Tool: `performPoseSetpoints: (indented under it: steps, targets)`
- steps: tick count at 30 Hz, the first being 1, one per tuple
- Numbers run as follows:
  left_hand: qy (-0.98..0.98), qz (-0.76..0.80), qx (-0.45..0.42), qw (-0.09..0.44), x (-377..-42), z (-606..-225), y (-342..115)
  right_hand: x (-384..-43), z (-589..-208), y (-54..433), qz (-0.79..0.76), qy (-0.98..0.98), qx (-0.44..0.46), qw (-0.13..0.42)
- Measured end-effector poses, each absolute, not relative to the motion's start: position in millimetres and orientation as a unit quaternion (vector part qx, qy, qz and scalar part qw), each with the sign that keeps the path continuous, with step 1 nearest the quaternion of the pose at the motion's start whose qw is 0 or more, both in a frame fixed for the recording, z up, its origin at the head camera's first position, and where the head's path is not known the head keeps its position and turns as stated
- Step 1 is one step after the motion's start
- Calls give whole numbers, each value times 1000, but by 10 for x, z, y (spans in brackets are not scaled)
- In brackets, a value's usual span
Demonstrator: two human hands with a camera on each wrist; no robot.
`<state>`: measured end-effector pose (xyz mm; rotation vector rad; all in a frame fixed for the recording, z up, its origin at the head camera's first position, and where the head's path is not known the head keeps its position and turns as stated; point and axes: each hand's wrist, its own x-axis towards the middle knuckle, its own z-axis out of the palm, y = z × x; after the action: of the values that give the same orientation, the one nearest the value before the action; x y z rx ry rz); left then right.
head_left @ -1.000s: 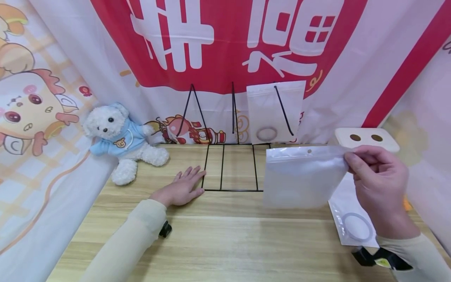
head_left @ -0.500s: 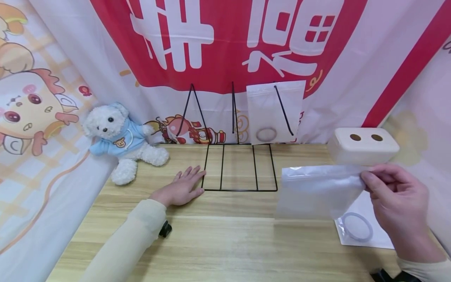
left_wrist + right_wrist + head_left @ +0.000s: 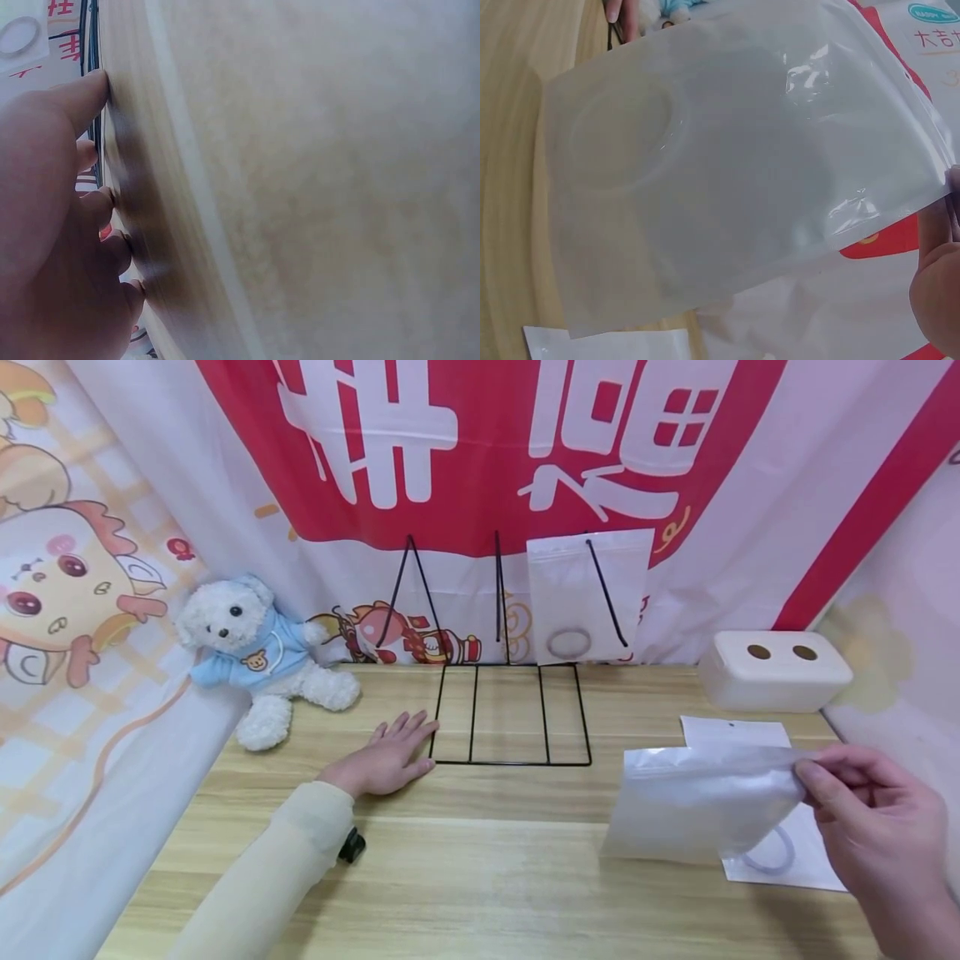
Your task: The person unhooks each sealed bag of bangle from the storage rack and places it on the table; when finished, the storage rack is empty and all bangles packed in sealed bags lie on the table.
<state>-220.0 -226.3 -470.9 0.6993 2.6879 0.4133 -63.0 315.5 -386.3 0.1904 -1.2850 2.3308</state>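
Note:
My right hand (image 3: 881,822) pinches a white zip bag (image 3: 701,806) by its upper right corner, above the right side of the table. In the right wrist view a round ring shape shows faintly through the bag (image 3: 727,172). My left hand (image 3: 382,756) lies flat with spread fingers on the table, fingertips at the left edge of a black wire rack (image 3: 510,764). From the rack's back rise black hooks, and another zip bag (image 3: 585,577) with a ring in it hangs on the right one. Partly behind the held bag lies a further bag (image 3: 806,856) with a ring.
A cream box (image 3: 776,672) with two round holes stands at the back right. The white plush bear (image 3: 262,652) in a blue hoodie sits at the back left. Printed cloth (image 3: 480,468) covers the walls behind the wooden table (image 3: 465,877).
My right hand has moved right and down toward the front with the pinched bag, away from the rack. The left hand has stayed in place.

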Motion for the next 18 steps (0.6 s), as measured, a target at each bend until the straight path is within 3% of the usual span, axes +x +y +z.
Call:
performPoseSetpoints:
  steps: [8, 18]
  targets:
    - [944, 147, 242, 168, -2204, -4688, -2258, -602, -3928, 3197, 856, -456, 72, 231]
    - [944, 145, 243, 169, -2213, -4710, -2257, -869, -3915, 3188, 842, -490, 34, 222]
